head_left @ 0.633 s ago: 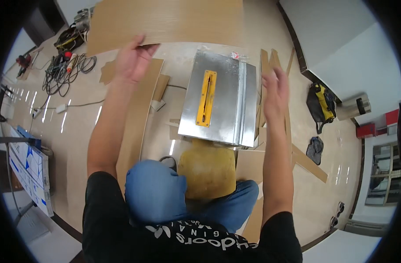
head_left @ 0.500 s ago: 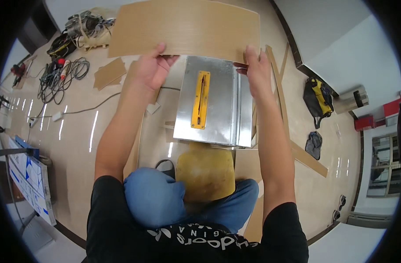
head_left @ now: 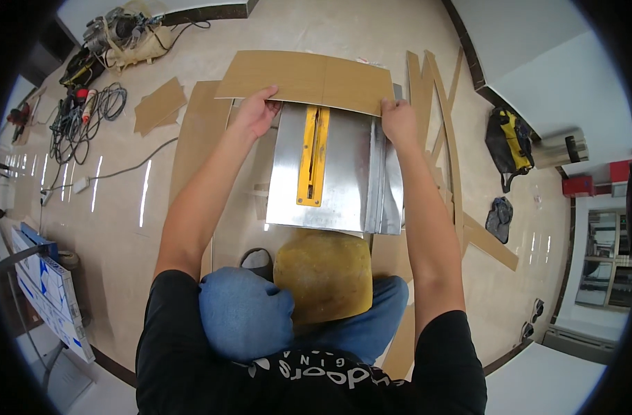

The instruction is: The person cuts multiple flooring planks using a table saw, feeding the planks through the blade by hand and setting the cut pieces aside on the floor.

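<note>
A thin wood-coloured board point(head_left: 281, 75) is held by both hands over the far end of a metal table saw point(head_left: 347, 169). My left hand point(head_left: 260, 112) grips the near edge toward its left end, thumb on top and fingers underneath. At the near right corner, my right hand point(head_left: 401, 123) is closed on the board. A faint line crosses the board's face. Between my arms lies the saw's silver top with a yellow slotted insert point(head_left: 320, 155), its far end close to the board's near edge. A metal fence point(head_left: 376, 183) runs along the right side.
A yellowish block-like seat point(head_left: 323, 280) stands between my knees and the saw. Long board strips point(head_left: 444, 124) lie on the right, beside a black-and-yellow bag point(head_left: 509, 145). Leftward are a wide board point(head_left: 191, 145), coiled cables point(head_left: 112, 104) and a power cord point(head_left: 133, 171).
Both hands have brought the board lower and nearer the saw top, and it now shows as a narrower shape. My right hand has closed more around its corner. The view has shifted slightly.
</note>
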The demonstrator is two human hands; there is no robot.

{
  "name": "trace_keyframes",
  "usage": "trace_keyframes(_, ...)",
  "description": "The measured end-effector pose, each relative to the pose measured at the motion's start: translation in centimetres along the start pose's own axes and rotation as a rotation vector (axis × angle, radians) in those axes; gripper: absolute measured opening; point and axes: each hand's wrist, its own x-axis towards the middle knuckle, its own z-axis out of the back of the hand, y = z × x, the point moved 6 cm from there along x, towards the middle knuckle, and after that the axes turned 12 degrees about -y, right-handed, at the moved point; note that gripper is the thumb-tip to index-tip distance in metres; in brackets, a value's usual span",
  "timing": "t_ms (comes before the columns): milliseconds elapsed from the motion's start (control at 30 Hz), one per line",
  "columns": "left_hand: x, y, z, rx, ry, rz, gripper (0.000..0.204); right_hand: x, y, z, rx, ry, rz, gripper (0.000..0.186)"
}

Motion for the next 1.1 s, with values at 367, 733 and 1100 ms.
trace_keyframes(367, -1.2, 1.5, 1.5, 0.015, -0.069, 0.011, 0.018, -2.4, 1.7, -0.6, -0.196, -0.32, 0.359, 0.033)
trace_keyframes(733, -3.0, 1.4, 1.3, 0.093, -0.12, -0.033, 0.021, -2.6, 0.3, -2.0, -0.068, -0.194, 0.513, 0.029)
trace_keyframes(1100, -3.2, 1.8, 1.7, 0.103, -0.161, -0.03, 0.022, -3.1, -0.2, -1.8, -0.134, -0.207, 0.553, 0.031)
